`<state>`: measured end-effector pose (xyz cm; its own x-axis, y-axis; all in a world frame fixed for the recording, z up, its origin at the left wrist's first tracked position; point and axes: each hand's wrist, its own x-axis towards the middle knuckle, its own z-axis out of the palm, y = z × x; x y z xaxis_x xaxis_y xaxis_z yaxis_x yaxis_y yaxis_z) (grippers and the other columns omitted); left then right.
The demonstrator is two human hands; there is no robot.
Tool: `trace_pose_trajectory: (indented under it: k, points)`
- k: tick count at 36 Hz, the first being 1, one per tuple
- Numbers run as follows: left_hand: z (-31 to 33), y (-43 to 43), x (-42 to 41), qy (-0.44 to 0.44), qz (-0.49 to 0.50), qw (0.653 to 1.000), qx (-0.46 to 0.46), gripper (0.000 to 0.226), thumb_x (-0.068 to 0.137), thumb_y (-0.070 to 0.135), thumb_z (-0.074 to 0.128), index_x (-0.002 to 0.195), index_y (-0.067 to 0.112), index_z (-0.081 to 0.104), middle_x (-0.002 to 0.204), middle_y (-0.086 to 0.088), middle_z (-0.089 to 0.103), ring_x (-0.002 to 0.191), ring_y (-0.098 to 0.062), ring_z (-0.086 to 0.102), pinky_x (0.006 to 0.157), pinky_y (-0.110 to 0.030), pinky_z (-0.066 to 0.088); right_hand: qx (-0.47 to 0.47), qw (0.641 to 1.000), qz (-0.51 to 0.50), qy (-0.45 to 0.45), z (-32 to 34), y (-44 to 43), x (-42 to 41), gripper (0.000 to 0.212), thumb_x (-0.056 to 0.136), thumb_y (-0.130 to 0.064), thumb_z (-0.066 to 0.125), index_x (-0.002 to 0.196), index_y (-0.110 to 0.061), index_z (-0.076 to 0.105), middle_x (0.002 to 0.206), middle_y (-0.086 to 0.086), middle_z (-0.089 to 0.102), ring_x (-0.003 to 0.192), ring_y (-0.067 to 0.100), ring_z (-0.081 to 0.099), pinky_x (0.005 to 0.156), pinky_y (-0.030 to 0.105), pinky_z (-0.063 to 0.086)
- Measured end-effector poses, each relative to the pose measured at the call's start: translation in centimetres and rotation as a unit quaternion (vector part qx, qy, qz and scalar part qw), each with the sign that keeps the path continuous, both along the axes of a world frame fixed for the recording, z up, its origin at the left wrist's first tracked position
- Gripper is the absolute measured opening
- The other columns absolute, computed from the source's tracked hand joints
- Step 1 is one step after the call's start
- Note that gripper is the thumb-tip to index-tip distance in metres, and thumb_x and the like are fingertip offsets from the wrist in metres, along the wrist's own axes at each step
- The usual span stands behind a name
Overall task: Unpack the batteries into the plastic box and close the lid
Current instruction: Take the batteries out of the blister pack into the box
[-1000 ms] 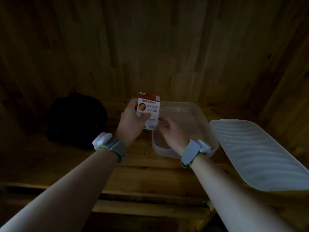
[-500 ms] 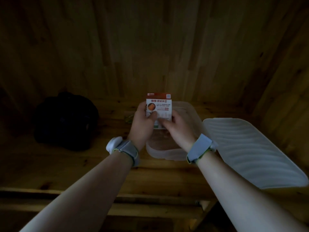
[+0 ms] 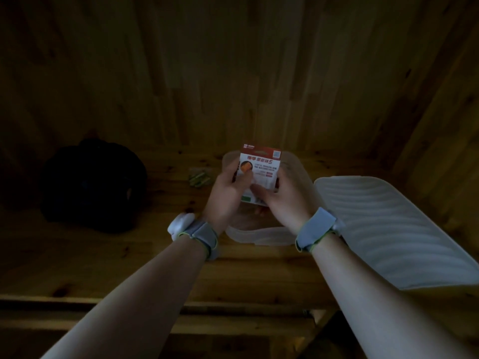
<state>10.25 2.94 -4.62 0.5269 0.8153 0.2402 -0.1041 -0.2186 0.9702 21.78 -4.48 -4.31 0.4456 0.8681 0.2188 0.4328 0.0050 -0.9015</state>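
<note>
A red-and-white battery pack [image 3: 261,168] stands upright in both hands, held above the clear plastic box [image 3: 259,235]. My left hand [image 3: 228,195] grips its left edge with the thumb on the front. My right hand [image 3: 281,200] grips the right and lower edge. The box sits open on the wooden table, mostly hidden behind my hands. Its white ribbed lid [image 3: 383,229] lies to the right, apart from the box. A small clump of green batteries [image 3: 198,178] lies on the table left of the box.
A dark bag [image 3: 93,185] sits at the left of the wooden table [image 3: 103,255], against the wooden wall. The table's front edge runs across the lower part of the view. The scene is dim.
My right hand has come up out of the box and taken the pack's right edge. The pack now sits centred over the box, held by both hands.
</note>
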Motion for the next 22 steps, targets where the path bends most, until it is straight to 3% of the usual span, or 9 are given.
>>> trace_pose_trajectory:
  k: [6, 9, 12, 15, 17, 22]
  points:
    - [-0.67, 0.30, 0.62, 0.053, 0.067, 0.994, 0.067, 0.030, 0.105, 0.033, 0.048, 0.132, 0.027, 0.058, 0.121, 0.004, 0.071, 0.107, -0.011, 0.069, 0.092, -0.044, 0.058, 0.010, 1.000, 0.001, -0.030, -0.72, 0.10, 0.64, 0.028, 0.094, -0.020, 0.068, 0.118, -0.026, 0.054, 0.094, -0.021, 0.064, 0.071, -0.014, 0.065, 0.059, 0.012, 0.054]
    - [-0.79, 0.61, 0.63, 0.067, 0.068, 0.992, 0.085, 0.030, 0.104, 0.027, 0.049, 0.134, 0.026, 0.057, 0.124, 0.005, 0.069, 0.110, -0.010, 0.067, 0.093, -0.041, 0.058, 0.003, 0.999, -0.008, -0.033, -0.70, 0.07, 0.70, 0.030, 0.093, -0.025, 0.069, 0.120, -0.028, 0.055, 0.096, -0.020, 0.067, 0.070, -0.009, 0.067, 0.062, 0.018, 0.059]
    - [-0.84, 0.83, 0.46, 0.065, 0.057, 0.993, 0.079, 0.035, 0.101, 0.018, 0.053, 0.135, 0.026, 0.055, 0.126, 0.005, 0.067, 0.115, -0.011, 0.064, 0.096, -0.042, 0.056, 0.001, 1.000, -0.018, -0.020, -0.69, 0.06, 0.65, 0.036, 0.092, -0.027, 0.071, 0.125, -0.024, 0.056, 0.099, -0.016, 0.069, 0.072, -0.001, 0.070, 0.066, 0.033, 0.063]
    - [-0.78, 0.95, 0.28, 0.059, 0.037, 0.995, 0.073, 0.043, 0.094, 0.014, 0.060, 0.135, 0.025, 0.055, 0.126, 0.005, 0.067, 0.117, -0.013, 0.064, 0.098, -0.045, 0.055, 0.011, 1.000, -0.018, -0.007, -0.62, -0.03, 0.50, 0.036, 0.091, -0.028, 0.072, 0.124, -0.023, 0.057, 0.099, -0.012, 0.070, 0.074, 0.010, 0.073, 0.063, 0.041, 0.063]
    - [-0.73, 0.94, 0.25, 0.052, 0.030, 0.996, 0.064, 0.046, 0.089, 0.014, 0.063, 0.133, 0.026, 0.055, 0.124, 0.004, 0.068, 0.116, -0.014, 0.065, 0.098, -0.047, 0.055, 0.020, 1.000, -0.019, -0.001, -0.52, -0.10, 0.43, 0.039, 0.090, -0.029, 0.073, 0.124, -0.023, 0.056, 0.101, -0.012, 0.069, 0.078, 0.011, 0.072, 0.061, 0.038, 0.063]
    - [-0.60, 0.80, 0.30, 0.026, 0.008, 0.999, 0.029, 0.048, 0.085, 0.006, 0.066, 0.127, 0.029, 0.057, 0.121, 0.004, 0.069, 0.114, -0.015, 0.066, 0.098, -0.048, 0.055, 0.028, 0.999, -0.015, 0.011, -0.21, -0.30, 0.22, 0.042, 0.089, -0.029, 0.075, 0.126, -0.027, 0.053, 0.101, -0.020, 0.066, 0.080, -0.005, 0.067, 0.064, 0.029, 0.062]
